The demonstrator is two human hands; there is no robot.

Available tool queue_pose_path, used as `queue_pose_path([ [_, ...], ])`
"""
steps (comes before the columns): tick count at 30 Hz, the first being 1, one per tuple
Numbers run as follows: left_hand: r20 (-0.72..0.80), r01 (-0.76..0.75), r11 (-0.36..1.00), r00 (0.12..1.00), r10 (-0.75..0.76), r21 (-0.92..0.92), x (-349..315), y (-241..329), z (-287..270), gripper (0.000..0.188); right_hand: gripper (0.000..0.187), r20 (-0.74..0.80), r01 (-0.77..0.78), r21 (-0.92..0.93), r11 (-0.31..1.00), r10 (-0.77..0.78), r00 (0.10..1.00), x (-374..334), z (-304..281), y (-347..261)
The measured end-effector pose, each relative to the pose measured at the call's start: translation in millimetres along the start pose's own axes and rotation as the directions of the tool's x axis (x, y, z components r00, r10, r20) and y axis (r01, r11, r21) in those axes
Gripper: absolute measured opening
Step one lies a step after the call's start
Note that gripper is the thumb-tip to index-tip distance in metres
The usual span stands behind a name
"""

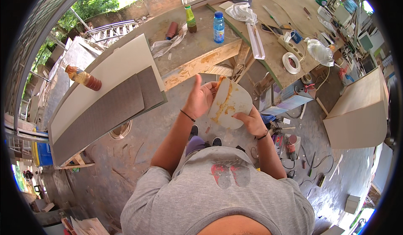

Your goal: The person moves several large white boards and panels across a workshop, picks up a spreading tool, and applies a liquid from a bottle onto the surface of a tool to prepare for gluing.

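Note:
A pale grey panel with one rounded end and smears of orange-brown glue is in front of me, above the floor. My right hand grips its lower right edge, with the thumb flat on the stained face and the fingers underneath. Along the straight, glue-stained edge on the other side is my left hand. Its thumb points up, apart from the panel, while the fingers reach to the edge, their tips partly hidden. Stacked sheets, a dark brown one over a cream one, lie to my left.
On the cream sheet is a glue-smeared bottle. The workbench ahead carries a blue-capped water bottle, a green-topped bottle, a tape roll and a power strip. A power tool and cables lie right, near a wooden box.

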State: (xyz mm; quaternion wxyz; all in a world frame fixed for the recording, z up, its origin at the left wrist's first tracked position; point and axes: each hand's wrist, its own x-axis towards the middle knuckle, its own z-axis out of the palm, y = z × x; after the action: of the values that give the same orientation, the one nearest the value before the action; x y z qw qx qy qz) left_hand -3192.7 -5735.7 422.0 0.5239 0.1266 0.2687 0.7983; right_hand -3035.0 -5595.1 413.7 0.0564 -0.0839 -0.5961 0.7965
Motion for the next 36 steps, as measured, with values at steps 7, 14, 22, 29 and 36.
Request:
queue_pose_path([
  [7,-0.064,-0.156,0.885,0.977,0.204,0.439,7.8,-2.6,-0.5,0.020,0.048,0.142,-0.060,0.010,0.998,0.058,0.988,-1.5,0.5,-2.3],
  [14,-0.276,0.004,0.867,0.949,0.155,0.499,16.8,8.0,15.0,0.016,0.046,0.163,0.028,-0.176,0.984,0.001,0.987,-0.6,20.7,-6.6],
  [22,-0.174,0.158,0.939,0.979,-0.108,0.305,25.7,25.4,-15.4,0.027,0.048,0.105,0.016,-0.057,0.998,-0.010,0.994,8.8,6.2,-0.3],
  [29,-0.004,0.179,0.983,0.984,-0.179,0.036,11.3,31.9,6.9,0.036,0.047,0.028,-0.119,0.215,0.969,0.116,0.993,5.0,-14.8,1.9],
  [36,-0.103,0.178,0.899,0.983,-0.149,0.400,20.7,23.1,-1.0,0.025,0.042,0.103,-0.126,0.095,0.987,0.116,0.988,-0.6,-16.3,0.1],
])
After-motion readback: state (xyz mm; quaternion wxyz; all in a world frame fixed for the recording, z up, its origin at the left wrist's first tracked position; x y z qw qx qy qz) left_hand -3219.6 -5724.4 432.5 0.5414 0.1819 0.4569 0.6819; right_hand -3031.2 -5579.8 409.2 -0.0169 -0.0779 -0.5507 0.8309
